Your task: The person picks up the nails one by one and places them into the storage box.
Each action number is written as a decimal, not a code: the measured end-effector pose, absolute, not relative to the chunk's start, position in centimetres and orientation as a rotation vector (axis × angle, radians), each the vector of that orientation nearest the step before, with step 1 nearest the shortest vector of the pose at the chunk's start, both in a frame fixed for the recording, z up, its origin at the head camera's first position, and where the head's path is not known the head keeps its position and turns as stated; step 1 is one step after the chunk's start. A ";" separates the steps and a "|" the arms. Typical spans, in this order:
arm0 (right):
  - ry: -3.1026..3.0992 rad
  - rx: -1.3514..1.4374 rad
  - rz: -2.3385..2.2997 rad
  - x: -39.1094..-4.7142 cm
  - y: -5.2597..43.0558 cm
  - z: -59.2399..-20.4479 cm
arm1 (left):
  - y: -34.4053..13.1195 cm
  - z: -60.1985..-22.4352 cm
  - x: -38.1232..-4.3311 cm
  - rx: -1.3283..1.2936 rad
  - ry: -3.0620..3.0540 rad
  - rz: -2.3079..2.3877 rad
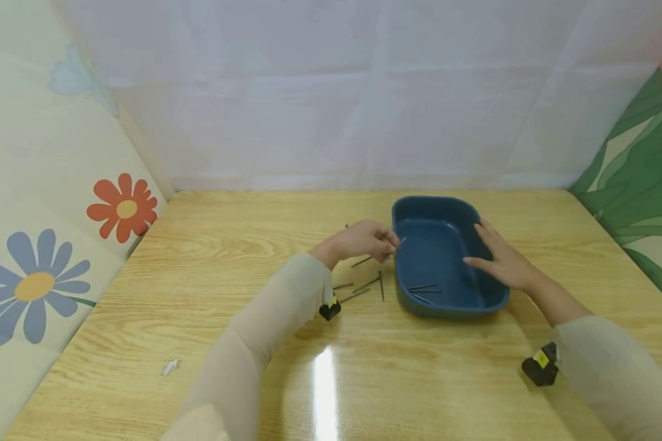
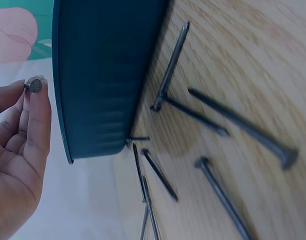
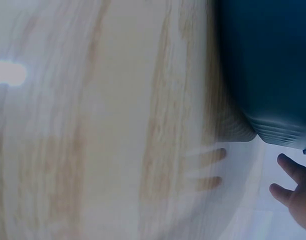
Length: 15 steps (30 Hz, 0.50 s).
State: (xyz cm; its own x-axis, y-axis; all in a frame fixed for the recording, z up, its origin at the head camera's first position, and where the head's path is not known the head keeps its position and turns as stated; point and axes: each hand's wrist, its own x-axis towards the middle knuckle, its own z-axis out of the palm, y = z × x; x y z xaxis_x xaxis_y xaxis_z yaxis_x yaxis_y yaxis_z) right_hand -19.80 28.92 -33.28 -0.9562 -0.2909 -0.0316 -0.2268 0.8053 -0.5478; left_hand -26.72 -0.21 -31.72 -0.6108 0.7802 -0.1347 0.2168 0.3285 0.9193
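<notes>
Just by the left rim of a blue plastic basin [image 1: 431,254], my left hand [image 1: 366,239] pinches a nail [image 1: 401,241] between thumb and fingertips. In the left wrist view, the round head of that nail [image 2: 36,86] faces the camera. My right hand [image 1: 504,263] is at the basin's right rim, fingers spread and thumb reaching over the inside. A few dark nails [image 1: 422,287] lie on the basin's floor, close to its near left corner. Several loose nails [image 2: 243,125] lie on the table left of the basin, some crossing each other and partly hidden by my left arm in the head view.
The wood-grain table [image 1: 198,294] ends at a white cloth backdrop [image 1: 287,122]. A small white scrap [image 1: 170,367] lies at the near left. Black devices [image 1: 542,364] are on both wrists. Flower-patterned panels [image 1: 33,184] stand at both sides.
</notes>
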 end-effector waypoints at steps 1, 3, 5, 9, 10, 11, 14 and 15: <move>2.875 -0.413 -0.849 -19.8 28.9 -33.3 | 0.0 -31.7 -26.7 0.872 2.024 1.270; 2.878 -0.410 -0.844 -19.9 29.0 -33.3 | 0.3 -31.6 -26.6 0.883 2.029 1.263; 2.881 -0.411 -0.837 -19.9 28.9 -33.3 | 0.7 -31.5 -26.5 0.899 2.033 1.255; 2.886 -0.414 -0.826 -20.0 28.9 -33.3 | 1.3 -31.4 -26.4 0.929 2.031 1.240; 2.886 -0.413 -0.824 -20.0 28.9 -33.3 | 1.5 -31.4 -26.3 0.932 2.027 1.236; 2.886 -0.411 -0.823 -20.0 29.0 -33.3 | 1.7 -31.3 -26.3 0.937 2.028 1.230; 2.883 -0.407 -0.827 -20.0 29.1 -33.4 | 2.2 -31.2 -26.1 0.937 2.028 1.221; 2.883 -0.407 -0.830 -20.0 29.1 -33.4 | 2.4 -31.1 -26.0 0.936 2.029 1.218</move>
State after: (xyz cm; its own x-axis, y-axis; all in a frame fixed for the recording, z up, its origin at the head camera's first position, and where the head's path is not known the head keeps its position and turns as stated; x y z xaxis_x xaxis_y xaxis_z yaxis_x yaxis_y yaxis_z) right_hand -19.97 29.08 -33.45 -0.9575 -0.2865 -0.0344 -0.2244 0.8142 -0.5356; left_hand -26.04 2.37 -31.13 -0.5799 0.8048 -0.1268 0.2665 0.3344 0.9040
